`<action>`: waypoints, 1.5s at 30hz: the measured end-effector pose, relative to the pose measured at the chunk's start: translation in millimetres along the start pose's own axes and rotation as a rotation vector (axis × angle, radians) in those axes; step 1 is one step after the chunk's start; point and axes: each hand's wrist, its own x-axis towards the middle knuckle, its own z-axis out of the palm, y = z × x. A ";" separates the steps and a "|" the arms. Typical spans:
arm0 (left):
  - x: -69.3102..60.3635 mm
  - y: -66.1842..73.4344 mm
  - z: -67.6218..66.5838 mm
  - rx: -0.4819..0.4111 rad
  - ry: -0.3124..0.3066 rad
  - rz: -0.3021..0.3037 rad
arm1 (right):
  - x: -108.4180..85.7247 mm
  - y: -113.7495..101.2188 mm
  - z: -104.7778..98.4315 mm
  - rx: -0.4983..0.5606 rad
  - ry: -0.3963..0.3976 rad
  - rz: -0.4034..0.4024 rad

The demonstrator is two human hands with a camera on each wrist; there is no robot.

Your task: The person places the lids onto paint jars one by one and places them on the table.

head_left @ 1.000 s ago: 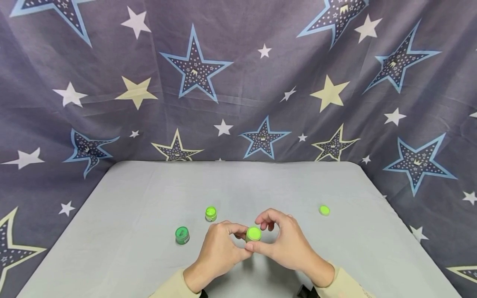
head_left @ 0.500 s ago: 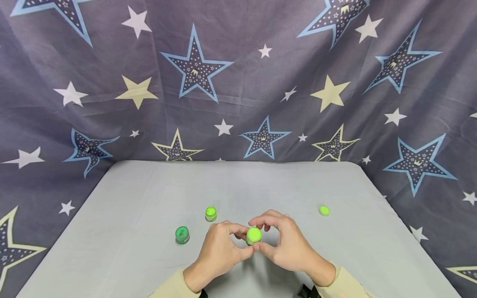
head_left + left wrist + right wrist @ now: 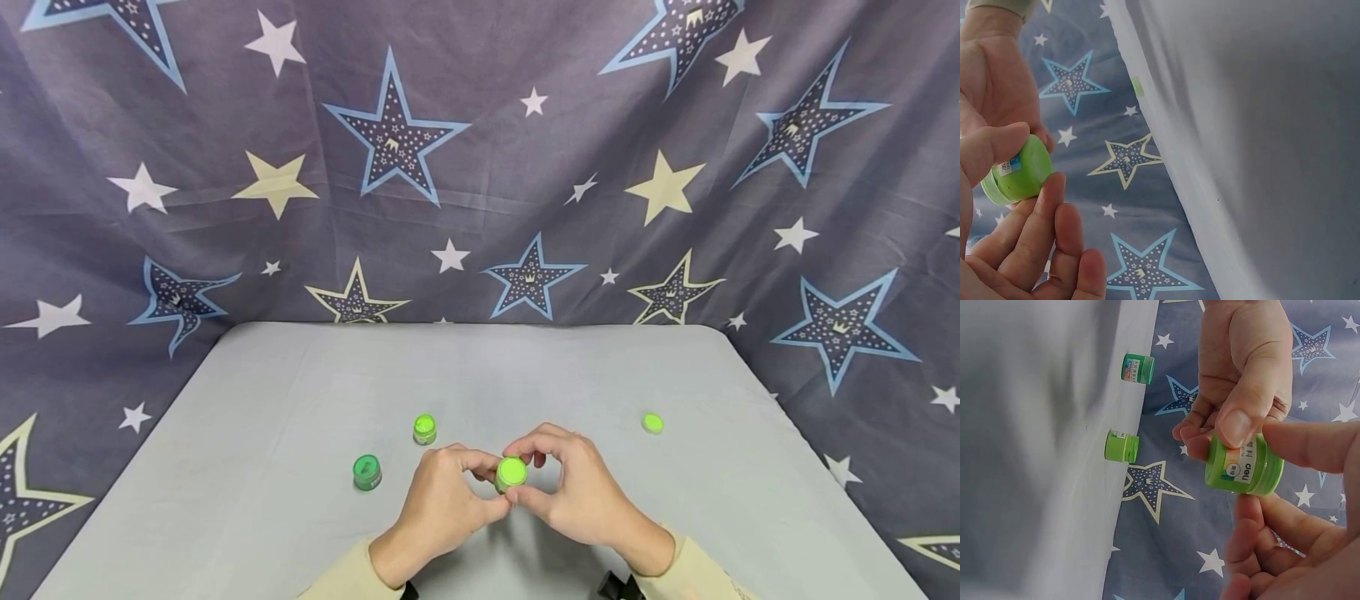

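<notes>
Between both hands a small lime-green jar (image 3: pixel 512 472) is held above the table, its light green top facing up. The left hand (image 3: pixel 450 502) pinches its left side between thumb and fingers. From the other side the right hand (image 3: pixel 573 487) has its thumb and forefinger at the jar's rim. In the right wrist view the jar (image 3: pixel 1241 467) shows a white label, with the left thumb across it. The left wrist view shows the same jar (image 3: pixel 1022 172), a bit of label visible beside the thumb.
On the grey-white table (image 3: pixel 300 383) stand a dark green jar (image 3: pixel 367 472) at left and a lime-green jar (image 3: pixel 425 429) behind the left hand. A round light green lid (image 3: pixel 652 423) lies at right. A star-patterned cloth (image 3: pixel 480 167) hangs behind.
The right hand's raised fingers have come down to the jar's far side, and its thumb has shifted slightly right along the rim. The left hand has barely moved.
</notes>
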 end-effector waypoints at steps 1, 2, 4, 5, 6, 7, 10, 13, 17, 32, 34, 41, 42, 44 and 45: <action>0.1 0.0 0.0 0.001 0.002 0.002 | -0.2 -0.3 0.1 -0.005 0.002 0.008; 0.2 -0.1 0.1 0.002 0.005 0.003 | -0.2 -0.5 0.2 -0.009 0.002 0.019; 0.4 -0.2 0.1 0.000 0.008 0.007 | -0.3 -0.8 0.5 -0.008 0.002 0.037; 0.5 -0.3 0.2 0.000 0.009 0.009 | -0.3 -0.9 0.7 -0.007 0.002 0.043; 0.6 -0.4 0.3 -0.001 0.010 0.011 | -0.3 -0.9 0.8 -0.005 0.003 0.050; 0.6 -0.5 0.3 -0.002 0.011 0.013 | -0.2 -0.9 1.0 -0.005 0.004 0.054; 0.6 -0.7 0.6 -0.004 0.015 0.018 | 0.2 -0.7 1.4 -0.002 0.009 0.062; 0.6 -0.9 0.9 -0.004 0.018 0.021 | 0.3 -0.7 1.7 -0.002 0.015 0.071; 0.4 -1.3 1.1 -0.002 0.018 0.018 | -0.1 -0.8 2.5 -0.011 0.025 0.090; -0.5 0.6 1.0 0.000 0.015 0.001 | -1.8 0.1 8.2 -0.058 0.114 0.125; -0.5 0.9 0.9 -0.001 0.017 0.002 | -1.9 0.0 9.1 -0.066 0.127 0.126; -1.0 1.0 1.1 -0.003 0.020 0.004 | -3.3 0.8 12.4 -0.112 0.155 0.129; -1.2 0.8 1.1 -0.003 0.018 0.003 | -3.5 0.8 12.6 -0.114 0.155 0.130; -1.2 0.4 0.8 -0.004 0.014 0.004 | -3.5 1.1 12.7 -0.112 0.152 0.123; -1.1 0.2 0.7 -0.004 0.013 0.006 | -3.3 1.3 12.5 -0.106 0.151 0.117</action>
